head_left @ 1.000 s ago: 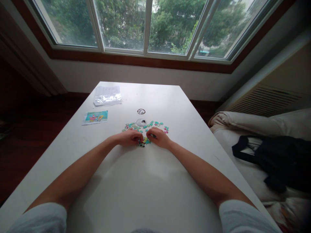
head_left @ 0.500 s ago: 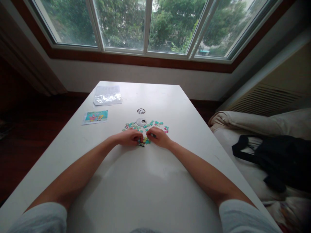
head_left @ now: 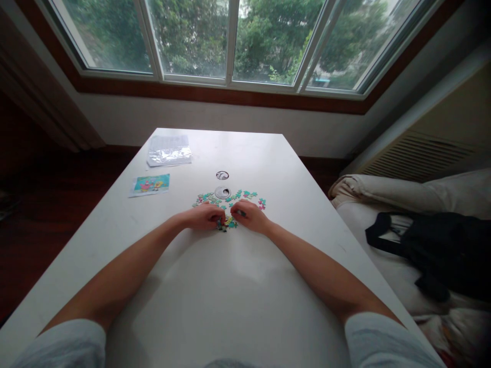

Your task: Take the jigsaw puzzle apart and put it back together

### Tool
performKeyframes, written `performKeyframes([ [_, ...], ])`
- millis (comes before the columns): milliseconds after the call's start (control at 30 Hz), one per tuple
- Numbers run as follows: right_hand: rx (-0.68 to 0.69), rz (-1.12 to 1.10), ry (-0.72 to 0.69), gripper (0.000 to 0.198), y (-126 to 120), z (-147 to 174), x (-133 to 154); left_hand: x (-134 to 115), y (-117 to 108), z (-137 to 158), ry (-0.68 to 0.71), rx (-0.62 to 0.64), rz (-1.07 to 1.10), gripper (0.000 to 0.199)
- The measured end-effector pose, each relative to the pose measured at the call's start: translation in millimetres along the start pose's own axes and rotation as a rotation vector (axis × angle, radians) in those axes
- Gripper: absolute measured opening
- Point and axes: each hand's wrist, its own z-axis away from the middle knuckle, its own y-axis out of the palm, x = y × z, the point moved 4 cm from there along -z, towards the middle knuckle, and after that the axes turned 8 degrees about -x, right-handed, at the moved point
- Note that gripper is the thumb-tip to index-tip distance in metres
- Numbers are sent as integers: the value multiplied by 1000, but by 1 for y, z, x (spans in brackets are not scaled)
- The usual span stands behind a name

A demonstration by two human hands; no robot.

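Observation:
Small jigsaw puzzle pieces (head_left: 207, 197), mostly teal with some yellow and pink, lie scattered over the middle of the white table (head_left: 230, 296). My left hand (head_left: 205, 215) is closed at the left of the pile, its fingertips pinching a puzzle piece (head_left: 219, 223). Close by on the right, my right hand (head_left: 249, 214) is curled with thumb and fingers together; a small dark piece seems to be between them, too hidden to make out. Yellow and teal pieces (head_left: 231, 222) lie between and just below the two hands.
Beyond the pieces are two round grommet fittings (head_left: 222, 192) set in the tabletop. On the left lie a small cartoon picture card (head_left: 150, 184) and a clear plastic bag with paper (head_left: 170, 150). A sofa with dark clothing (head_left: 445, 250) stands along the right side.
Both hands stay nearly in the same place over the pieces. The whole view has shifted very slightly.

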Motion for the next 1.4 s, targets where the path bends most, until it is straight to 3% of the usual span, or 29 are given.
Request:
performKeyframes([
  [1400,-15,-4,-3,11,-4,-1,-3,3,2,1,-1,-18,18,17],
])
